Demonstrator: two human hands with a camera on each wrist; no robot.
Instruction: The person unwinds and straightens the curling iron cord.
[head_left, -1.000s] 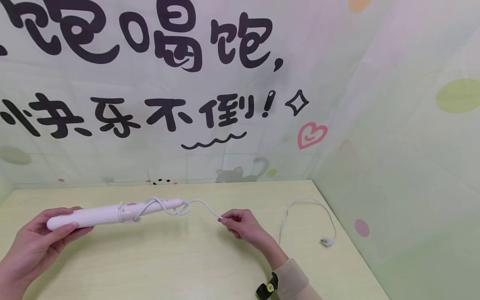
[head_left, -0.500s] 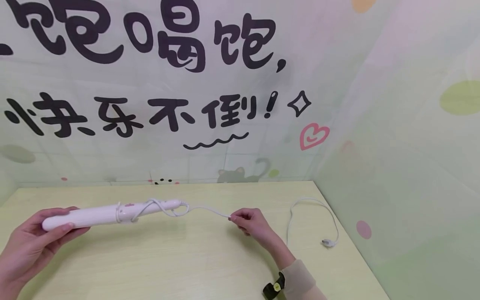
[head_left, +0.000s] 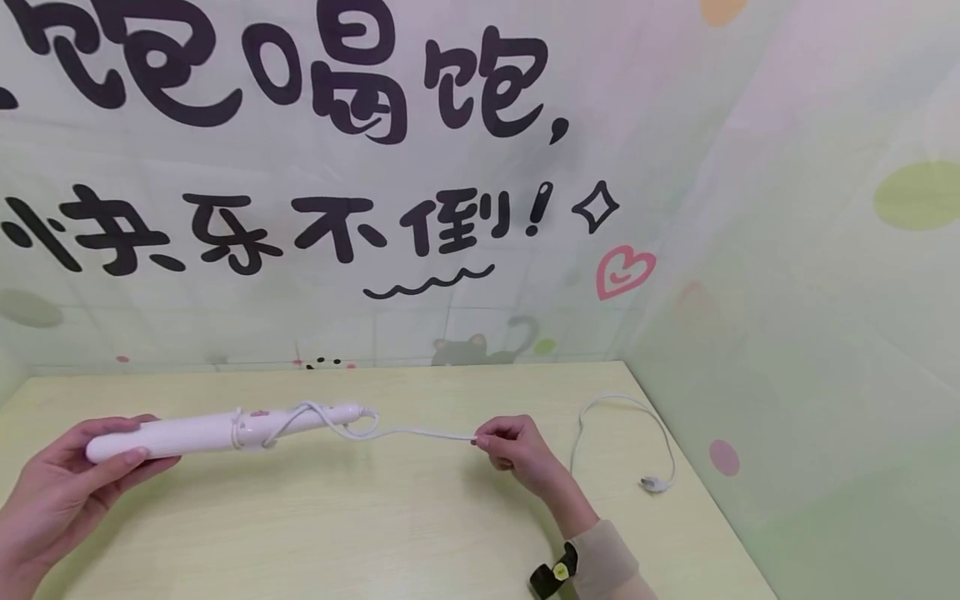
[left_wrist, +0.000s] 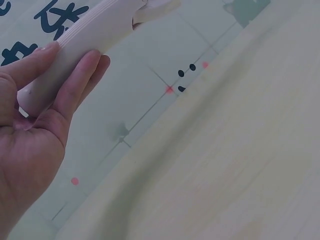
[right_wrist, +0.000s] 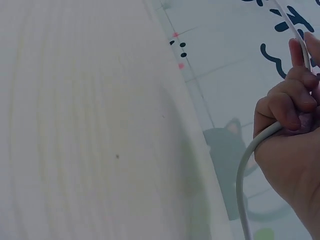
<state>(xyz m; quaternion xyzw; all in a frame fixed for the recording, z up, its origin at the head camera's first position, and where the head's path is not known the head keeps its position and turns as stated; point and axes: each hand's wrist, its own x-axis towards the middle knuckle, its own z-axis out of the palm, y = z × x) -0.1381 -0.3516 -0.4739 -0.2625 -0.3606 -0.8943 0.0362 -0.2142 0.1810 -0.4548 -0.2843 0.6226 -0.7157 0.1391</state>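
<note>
A pale pink-white hair straightener [head_left: 187, 436] is held up over the table, tilted slightly so its cord end is higher. My left hand [head_left: 63, 479] grips its rounded far-left end between thumb and fingers, as the left wrist view also shows on the straightener [left_wrist: 92, 42]. The white cord [head_left: 427, 432] loops round the handle, then runs nearly straight to my right hand [head_left: 517, 454], which pinches it. In the right wrist view the cord [right_wrist: 241, 180] passes through the curled fingers and hangs down behind. The plug [head_left: 656, 484] lies on the table at the right.
The light wooden table [head_left: 360, 525] meets a printed back wall [head_left: 517, 250] with dark lettering, and a side wall [head_left: 840, 375] stands along its right edge. A slack loop of cord curves across the table beside the plug.
My right hand has moved to the right along with the cord it pinches. The stretch of cord between the hands has gone from sagging in a curve to nearly straight. The left hand stays about where it was.
</note>
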